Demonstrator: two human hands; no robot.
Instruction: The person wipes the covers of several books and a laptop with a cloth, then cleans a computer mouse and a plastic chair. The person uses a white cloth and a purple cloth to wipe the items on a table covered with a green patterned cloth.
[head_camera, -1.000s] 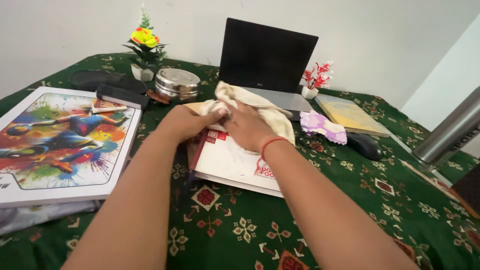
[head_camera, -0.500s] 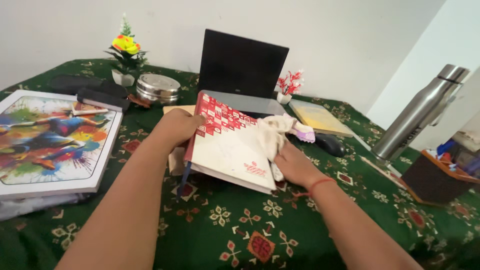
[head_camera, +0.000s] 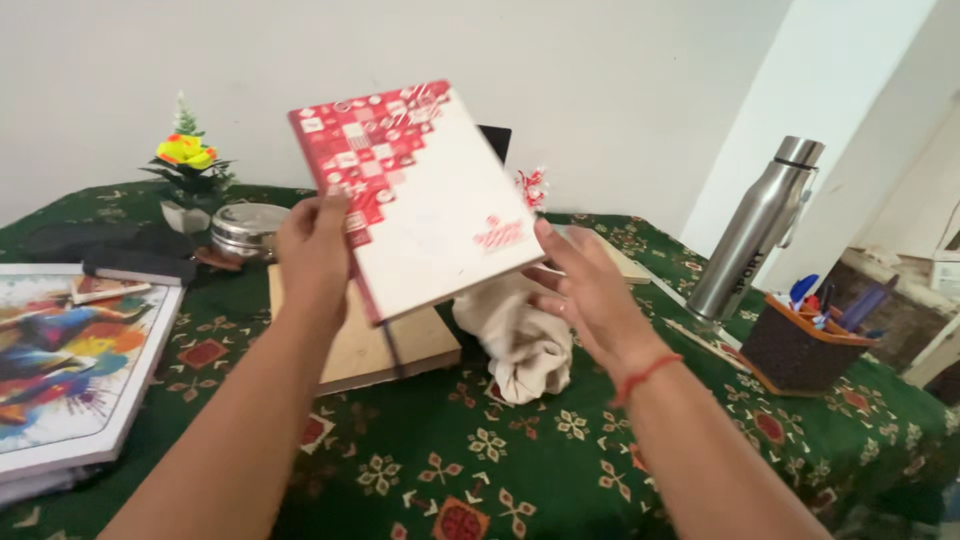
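A table draped in a green patterned cloth (head_camera: 560, 470) fills the scene, with a large colourful splash-art board (head_camera: 60, 360) lying at its left edge. At centre, a red-and-white notebook (head_camera: 425, 190) is now held up in the air, tilted, cover toward the camera; half a second earlier it was only tipped up off the table, and 1 second ago it lay flat under both hands. It hangs well clear of the cloth, above a plain tan book (head_camera: 370, 340) that had been beneath it.

The left hand (head_camera: 315, 250) clamps the notebook's lower left edge, thumb on the cover and fingers behind. The right hand (head_camera: 585, 290) is spread wide, fingertips touching the lower right corner, steadying rather than gripping. The cream cloth (head_camera: 525, 340) this hand held earlier has been let go and sits crumpled on the table just below the notebook.

To the right stand a steel bottle (head_camera: 755, 235) and a small pen holder (head_camera: 805, 345). At the back left are a round steel tin (head_camera: 245, 228) and a tiny potted artificial flower (head_camera: 185, 165).

Judged from this, wiping has paused and the notebook is being lifted away or turned.
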